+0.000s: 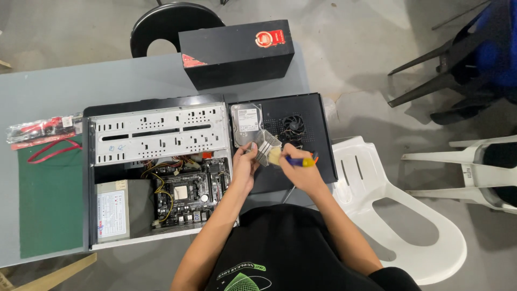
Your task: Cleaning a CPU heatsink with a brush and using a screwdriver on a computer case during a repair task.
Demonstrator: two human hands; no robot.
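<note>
My left hand point(245, 164) holds a small silver finned heatsink point(265, 147) above the black side panel point(318, 134). My right hand point(301, 171) grips a brush with a blue and yellow handle point(299, 160), and its pale bristles point(274, 156) touch the heatsink. A silver hard drive point(246, 124) lies on the panel just behind my hands. To the left stands the open computer case point(159, 134) with its motherboard point(186, 194) and power supply point(113, 210) exposed.
A black box with a red label point(237, 51) sits at the table's far edge. A green mat point(51, 199) and bagged red cables point(40, 129) lie at the left. A white plastic chair point(398, 215) stands at my right, with dark chairs point(463, 54) beyond and a black stool point(167, 21) behind the table.
</note>
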